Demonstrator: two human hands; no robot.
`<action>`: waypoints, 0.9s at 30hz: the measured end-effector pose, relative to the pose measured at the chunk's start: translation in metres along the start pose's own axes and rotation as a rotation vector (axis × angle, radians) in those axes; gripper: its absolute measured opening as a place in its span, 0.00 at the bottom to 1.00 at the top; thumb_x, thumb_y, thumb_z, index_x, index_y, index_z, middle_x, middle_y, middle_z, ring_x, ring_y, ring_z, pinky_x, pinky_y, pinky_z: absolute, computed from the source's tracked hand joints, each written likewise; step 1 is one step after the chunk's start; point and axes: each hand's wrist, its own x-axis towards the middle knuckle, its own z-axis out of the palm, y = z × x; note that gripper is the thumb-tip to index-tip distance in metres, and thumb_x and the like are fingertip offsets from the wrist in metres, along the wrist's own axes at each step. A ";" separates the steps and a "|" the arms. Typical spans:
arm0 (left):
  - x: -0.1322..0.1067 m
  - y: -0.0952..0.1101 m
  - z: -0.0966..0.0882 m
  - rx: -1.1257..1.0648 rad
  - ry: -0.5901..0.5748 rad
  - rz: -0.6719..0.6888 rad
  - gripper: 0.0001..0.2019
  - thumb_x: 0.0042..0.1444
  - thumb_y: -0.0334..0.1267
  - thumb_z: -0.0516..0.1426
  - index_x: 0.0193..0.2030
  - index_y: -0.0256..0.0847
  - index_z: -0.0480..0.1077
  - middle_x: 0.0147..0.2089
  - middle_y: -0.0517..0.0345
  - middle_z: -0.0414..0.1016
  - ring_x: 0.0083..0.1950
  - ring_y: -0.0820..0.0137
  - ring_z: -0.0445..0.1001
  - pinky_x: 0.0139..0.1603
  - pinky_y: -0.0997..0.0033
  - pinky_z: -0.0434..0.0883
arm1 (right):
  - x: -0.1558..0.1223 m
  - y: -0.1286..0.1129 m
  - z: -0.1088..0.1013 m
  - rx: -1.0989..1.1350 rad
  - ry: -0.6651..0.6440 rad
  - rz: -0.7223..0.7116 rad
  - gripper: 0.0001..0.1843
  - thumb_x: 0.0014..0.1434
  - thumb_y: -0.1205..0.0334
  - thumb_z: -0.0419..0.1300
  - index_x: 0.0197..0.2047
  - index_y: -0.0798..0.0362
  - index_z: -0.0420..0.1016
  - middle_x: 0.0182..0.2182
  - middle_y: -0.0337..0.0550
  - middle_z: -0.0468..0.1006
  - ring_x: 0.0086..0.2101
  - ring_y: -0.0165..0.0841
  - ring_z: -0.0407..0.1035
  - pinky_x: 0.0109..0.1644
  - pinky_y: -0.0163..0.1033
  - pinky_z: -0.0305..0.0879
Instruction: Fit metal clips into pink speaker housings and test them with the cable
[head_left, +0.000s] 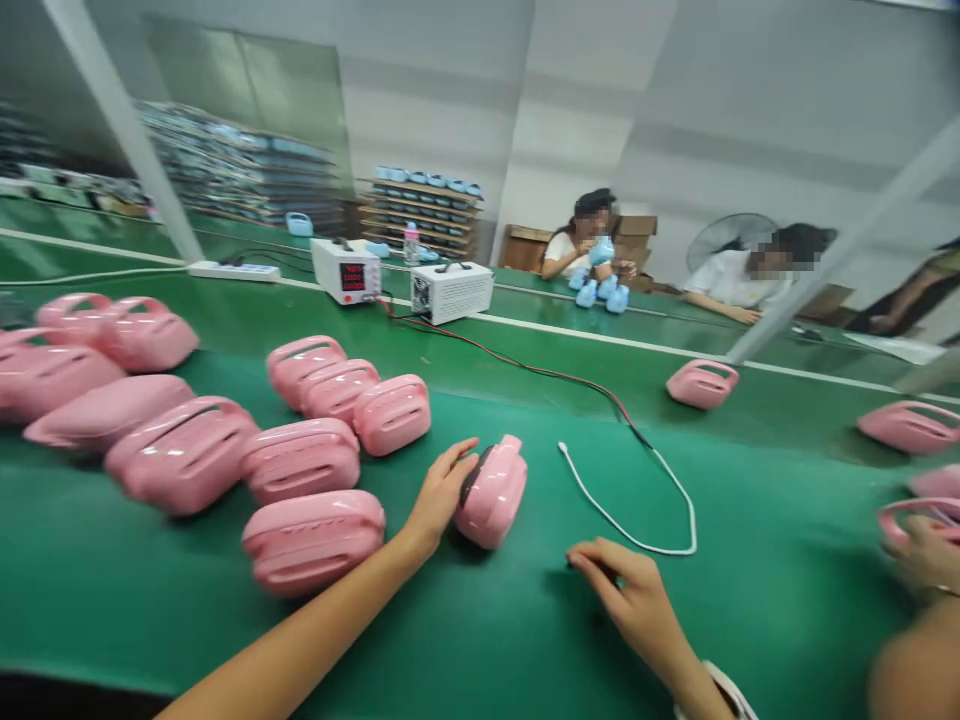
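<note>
A pink portable speaker (495,495), or a unit much like one, stands on the green table with its narrow side facing me and a dark face to the left. My left hand (442,490) grips it along that dark face, the thumb side up near its handle. To the right, my right hand (619,585) hovers low over the table with thumb and forefinger pinched together. A tiny dark bit shows at those fingertips, too small to name. A white cable (690,510) with a small plug lies curved beyond my right hand, apart from it.
Several pink units (311,540) crowd the left side. Behind stand a power supply with red digits (346,273) and a white box (452,290); a red-black wire joins the white cable. At right, a co-worker's hand (926,555) holds a pink unit. Other people sit across the table.
</note>
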 end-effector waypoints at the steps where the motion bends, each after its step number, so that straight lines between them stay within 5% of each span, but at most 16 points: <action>1: 0.001 -0.005 0.003 -0.025 -0.044 -0.042 0.26 0.47 0.51 0.57 0.50 0.39 0.74 0.58 0.47 0.71 0.61 0.53 0.66 0.64 0.55 0.59 | 0.013 -0.007 0.001 0.091 0.008 0.063 0.17 0.60 0.50 0.58 0.28 0.52 0.79 0.20 0.43 0.77 0.19 0.32 0.69 0.23 0.35 0.66; 8: 0.003 -0.008 0.012 -0.125 -0.221 -0.155 0.35 0.41 0.51 0.64 0.55 0.35 0.71 0.60 0.43 0.69 0.61 0.50 0.66 0.60 0.58 0.65 | 0.082 -0.022 0.013 0.637 -0.160 0.308 0.17 0.43 0.53 0.72 0.30 0.57 0.77 0.22 0.41 0.78 0.16 0.27 0.69 0.18 0.30 0.58; 16: -0.001 -0.019 0.006 -0.165 -0.186 -0.097 0.27 0.44 0.47 0.64 0.52 0.41 0.73 0.56 0.51 0.74 0.58 0.54 0.70 0.54 0.67 0.70 | 0.068 -0.019 0.030 0.911 -0.221 0.504 0.31 0.36 0.57 0.75 0.29 0.51 0.54 0.18 0.33 0.75 0.12 0.23 0.62 0.14 0.25 0.56; 27: -0.005 -0.010 0.010 -0.088 -0.290 -0.139 0.25 0.42 0.48 0.63 0.50 0.44 0.75 0.54 0.52 0.75 0.57 0.52 0.70 0.55 0.62 0.69 | 0.061 -0.034 0.016 0.914 -0.343 0.468 0.29 0.40 0.60 0.74 0.26 0.51 0.52 0.21 0.37 0.77 0.15 0.22 0.64 0.15 0.24 0.58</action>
